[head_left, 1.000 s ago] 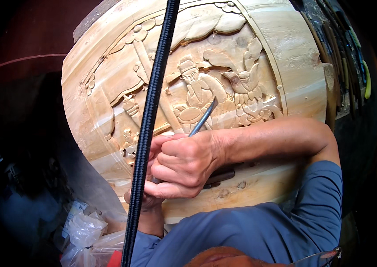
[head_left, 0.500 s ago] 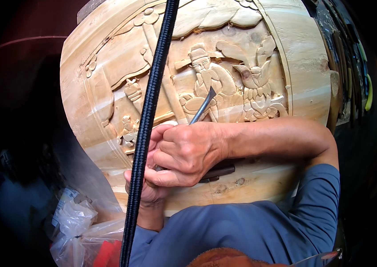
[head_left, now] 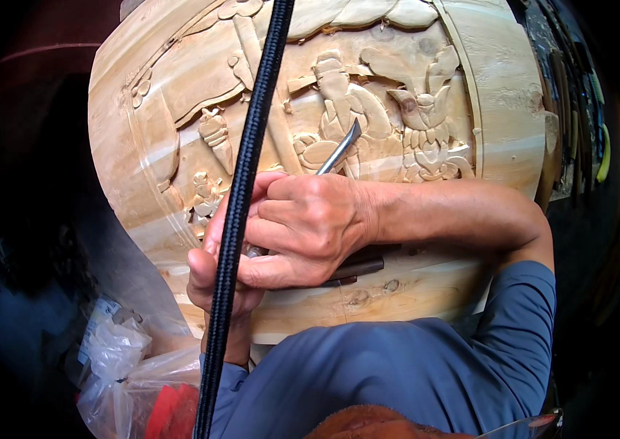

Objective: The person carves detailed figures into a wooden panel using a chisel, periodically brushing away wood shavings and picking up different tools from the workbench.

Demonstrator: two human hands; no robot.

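Note:
My right hand (head_left: 310,223) is closed around a chisel (head_left: 338,149), whose steel blade points up and right over the robe of a carved figure (head_left: 343,110). The handle is mostly hidden in the fist, and a small grey, shiny bit (head_left: 256,251) shows below the fingers. My left hand (head_left: 211,282) is cupped beside it at the left, thumb raised and fingers stretching up behind the right hand. A black braided cord (head_left: 248,168) hides part of it. Both hands are over the pale carved wooden panel (head_left: 507,110).
Dark tool handles (head_left: 357,271) lie on the panel beneath my right forearm. More long tools (head_left: 573,95) line the right side, beside a yellow-green strip (head_left: 603,154). At lower left stands a clear plastic bag (head_left: 116,358) with something red (head_left: 172,411) by it.
The panel and both hands sit slightly higher in view. My left thumb has lifted and spread away from my right hand. The chisel stays in my right hand over the same figure.

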